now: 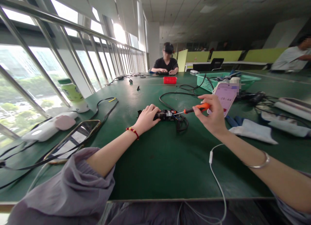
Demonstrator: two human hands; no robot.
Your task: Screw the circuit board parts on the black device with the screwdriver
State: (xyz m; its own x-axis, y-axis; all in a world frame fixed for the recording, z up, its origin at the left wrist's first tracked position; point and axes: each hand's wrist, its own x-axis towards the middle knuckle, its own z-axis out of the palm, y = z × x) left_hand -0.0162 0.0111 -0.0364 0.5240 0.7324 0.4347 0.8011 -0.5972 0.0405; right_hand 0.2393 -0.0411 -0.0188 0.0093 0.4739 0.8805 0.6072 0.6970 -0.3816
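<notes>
On the green table (150,160) lies a black device (167,115) with metal parts and wires showing, a black cable coiled at its right end. My left hand (147,117) is wrapped over the device's left part and holds it against the tabletop. An orange and black screwdriver (200,107) is pinched in the fingers of my right hand (213,116). Its thin shaft points left, with the tip at the right part of the device; whether it sits in a screw is too small to tell.
A lit phone (224,97) stands behind my right hand, before a green basket (204,83). Farther back are a red tray (170,80) and a seated person (166,61). At left are a bottle (74,97), another phone (75,140) and straps.
</notes>
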